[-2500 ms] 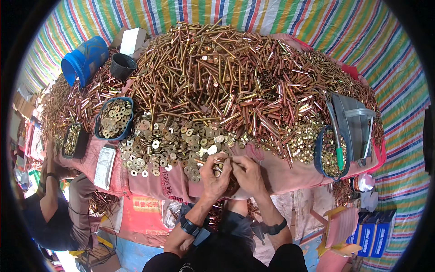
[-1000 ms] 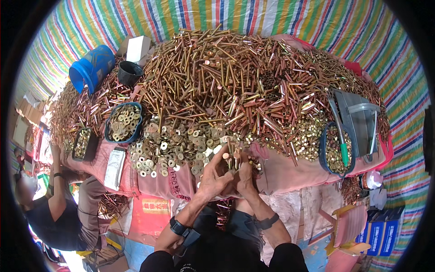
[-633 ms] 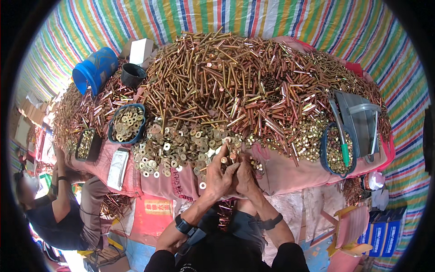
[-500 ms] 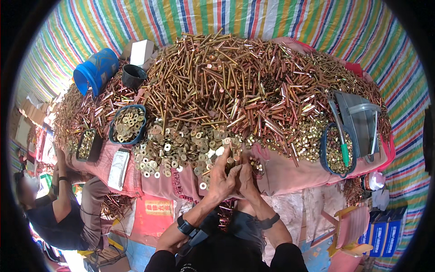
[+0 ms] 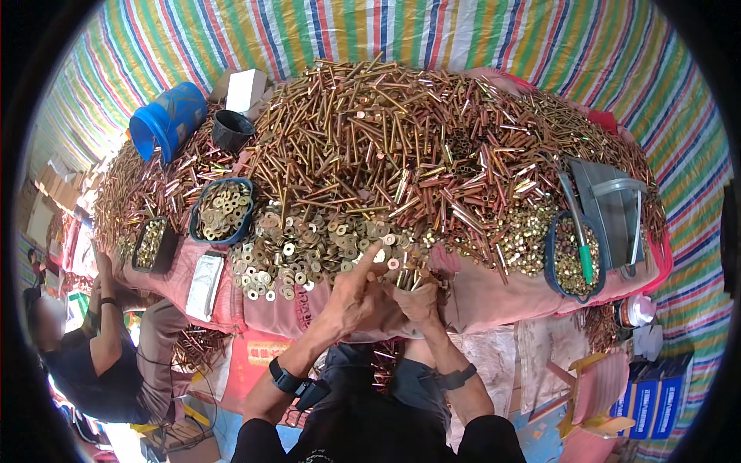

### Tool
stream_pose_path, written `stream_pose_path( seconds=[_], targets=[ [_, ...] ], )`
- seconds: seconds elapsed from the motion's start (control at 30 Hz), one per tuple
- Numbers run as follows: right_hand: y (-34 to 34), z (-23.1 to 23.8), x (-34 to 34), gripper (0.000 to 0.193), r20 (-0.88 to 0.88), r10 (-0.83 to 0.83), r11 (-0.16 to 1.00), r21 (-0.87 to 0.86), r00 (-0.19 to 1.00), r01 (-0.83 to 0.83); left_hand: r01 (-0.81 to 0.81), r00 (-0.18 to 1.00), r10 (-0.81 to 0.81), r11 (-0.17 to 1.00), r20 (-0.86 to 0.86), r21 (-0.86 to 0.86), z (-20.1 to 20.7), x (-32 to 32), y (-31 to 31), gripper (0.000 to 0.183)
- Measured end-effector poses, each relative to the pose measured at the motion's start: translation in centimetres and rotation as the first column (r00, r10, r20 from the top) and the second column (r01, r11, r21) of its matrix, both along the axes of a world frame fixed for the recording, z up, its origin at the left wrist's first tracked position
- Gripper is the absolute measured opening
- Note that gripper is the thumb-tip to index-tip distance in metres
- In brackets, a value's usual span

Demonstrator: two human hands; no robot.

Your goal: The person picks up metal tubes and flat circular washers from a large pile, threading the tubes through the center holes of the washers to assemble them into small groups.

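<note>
My left hand [image 5: 349,302] is at the near edge of a spread of flat washers [image 5: 309,247], its index finger stretched over them and the other fingers partly curled. No held thing shows in it. Close beside it, my right hand [image 5: 419,303] is closed, with the ends of several brassy bolts [image 5: 415,278] showing at its fingertips; the palm is hidden. Beyond both hands rises a large heap of long brassy bolts [image 5: 340,139] and metal sleeves [image 5: 463,197]. Small nuts [image 5: 521,231] lie to the right of the washers.
At left stand a blue tub of washers [image 5: 248,221], a black tray of nuts [image 5: 160,268], a black cup [image 5: 231,131] and a blue bucket [image 5: 166,123]. At right are a blue tub of nuts [image 5: 550,270], a green marker [image 5: 587,265] and a grey dustpan [image 5: 606,204]. Another person [image 5: 93,370] sits far left.
My left hand has drawn back to the left and nearer me, away from the right hand. The right hand has shifted slightly, and brassy bolt ends now show at its fingertips.
</note>
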State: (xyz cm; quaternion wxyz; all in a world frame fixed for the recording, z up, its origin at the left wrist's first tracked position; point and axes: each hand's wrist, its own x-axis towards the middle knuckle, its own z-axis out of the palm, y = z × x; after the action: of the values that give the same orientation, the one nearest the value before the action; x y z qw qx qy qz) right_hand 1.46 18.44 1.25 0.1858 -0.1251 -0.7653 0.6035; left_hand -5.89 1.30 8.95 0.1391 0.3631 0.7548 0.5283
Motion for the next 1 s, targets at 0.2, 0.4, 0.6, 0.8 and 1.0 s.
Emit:
stream_pose_path(
  seconds=[0.2,0.4,0.6,0.8,1.0],
  targets=[
    [0.9,-0.3,0.8,0.034,0.028,0.059,0.97,-0.237,0.998,-0.05,-0.258,0.945,0.13,0.861,0.3,0.438,-0.6,0.0,0.0,0.039],
    [1.2,-0.9,0.7,0.043,-0.083,0.089,0.947,-0.302,0.993,-0.11,-0.428,0.807,0.121,0.794,0.578,0.432,-2.6,0.9,2.1,0.03],
    [1.4,-1.0,0.7,0.047,0.003,0.077,0.941,-0.33,0.997,-0.072,-0.48,0.833,0.219,0.743,0.508,0.467,-3.6,1.3,2.7,0.026],
    [1.6,0.1,0.3,0.032,-0.107,0.121,0.902,-0.403,0.987,-0.154,-0.521,0.744,0.001,0.626,0.668,0.579,-4.2,2.6,3.4,0.026],
    [2.1,1.7,0.6,0.032,-0.196,0.202,0.754,-0.594,0.959,-0.28,-0.577,0.643,-0.011,0.65,0.766,0.494,-5.9,4.3,3.9,0.038]
  ],
)
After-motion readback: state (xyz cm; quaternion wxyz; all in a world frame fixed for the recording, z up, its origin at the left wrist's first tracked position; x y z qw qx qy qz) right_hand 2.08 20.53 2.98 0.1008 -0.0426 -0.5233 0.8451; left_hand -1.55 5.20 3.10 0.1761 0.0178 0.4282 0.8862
